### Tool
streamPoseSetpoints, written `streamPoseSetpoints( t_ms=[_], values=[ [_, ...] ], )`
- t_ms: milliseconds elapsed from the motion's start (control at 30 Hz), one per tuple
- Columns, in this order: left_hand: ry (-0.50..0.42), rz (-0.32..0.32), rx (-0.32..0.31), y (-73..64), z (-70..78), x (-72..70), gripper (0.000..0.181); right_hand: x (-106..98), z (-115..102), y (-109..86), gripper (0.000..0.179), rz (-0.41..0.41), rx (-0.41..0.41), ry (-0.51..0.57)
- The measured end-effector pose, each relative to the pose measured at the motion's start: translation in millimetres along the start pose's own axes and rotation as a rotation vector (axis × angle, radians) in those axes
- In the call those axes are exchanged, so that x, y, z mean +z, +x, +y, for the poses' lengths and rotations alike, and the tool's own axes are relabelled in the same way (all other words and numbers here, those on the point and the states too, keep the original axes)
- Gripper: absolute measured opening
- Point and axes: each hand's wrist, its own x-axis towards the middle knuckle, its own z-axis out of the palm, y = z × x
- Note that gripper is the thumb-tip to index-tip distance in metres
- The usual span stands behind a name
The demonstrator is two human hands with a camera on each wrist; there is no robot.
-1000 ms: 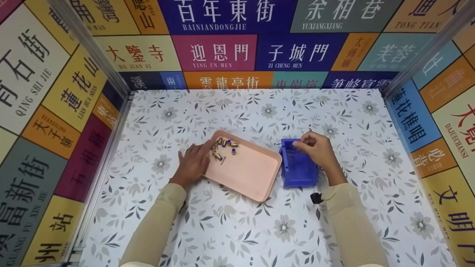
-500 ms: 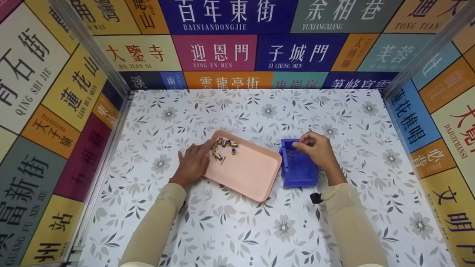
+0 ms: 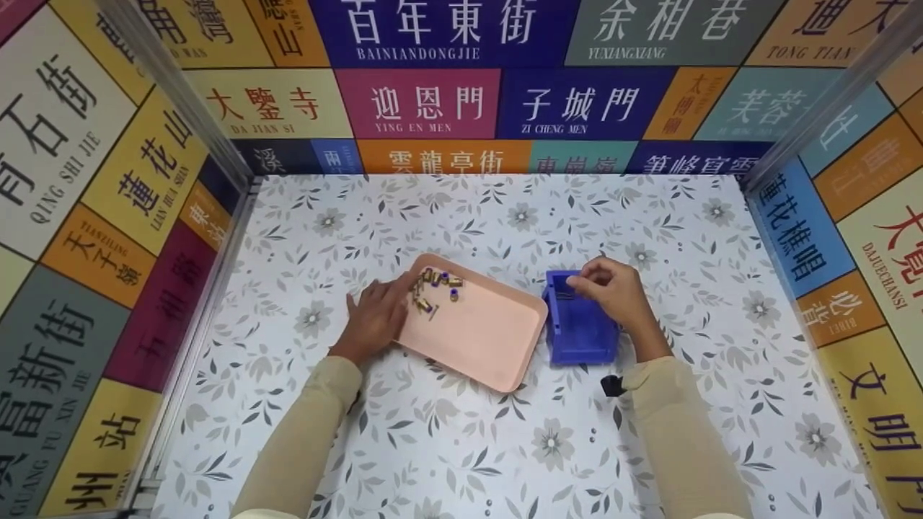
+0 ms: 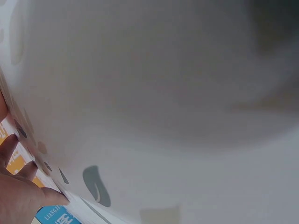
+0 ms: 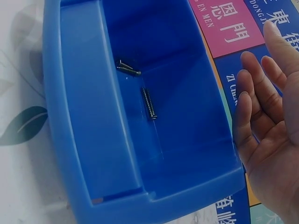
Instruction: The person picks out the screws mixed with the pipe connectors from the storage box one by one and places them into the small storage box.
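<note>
My left hand lies at the left edge of a pink tray, fingers stretched out along its rim. In the left wrist view its fingers are spread. Small brass-coloured cylindrical pieces, some with blue ends, cluster in the tray's upper left corner. Over the far right part of a blue bin hovers my right hand, thumb forward and fingers loosely bent. The right wrist view shows that hand beside the bin wall with nothing visible in its fingers. Dark screws lie on the bin floor.
Tray and bin stand side by side on a table with a floral cover. Panels with Chinese lettering enclose the back and both sides. A small black object sits at the right sleeve cuff.
My right hand has shifted very slightly left and down over the bin, so less of the screws shows below the thumb. The left hand and tray stay still.
</note>
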Motion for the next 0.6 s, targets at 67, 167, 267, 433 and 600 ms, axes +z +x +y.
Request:
streamPoseSetpoints(
  t_ms=[67, 167, 267, 433, 600],
  values=[
    [0.0, -0.006, -0.008, 0.0, 0.2, -0.4, 0.054, 0, -10, -2.5, 0.029, -0.009, -0.001, 0.002],
    [-0.003, -0.007, -0.012, 0.0, 0.6, -0.5, 0.054, 1, -15, -3.5, 0.029, -0.012, 0.005, 0.002],
    [-0.006, -0.008, -0.014, -0.2, 0.8, -0.5, 0.054, 3, -17, -3.2, 0.029, -0.013, 0.001, 0.006],
    [-0.008, -0.002, -0.009, -0.3, 0.5, -0.1, 0.054, 11, -17, -0.4, 0.028, -0.014, -0.019, 0.048],
    [0.005, -0.007, -0.007, 0.5, -0.4, 0.1, 0.055, 22, -20, 3.0, 0.024, -0.035, -0.059, 0.093]
  ],
)
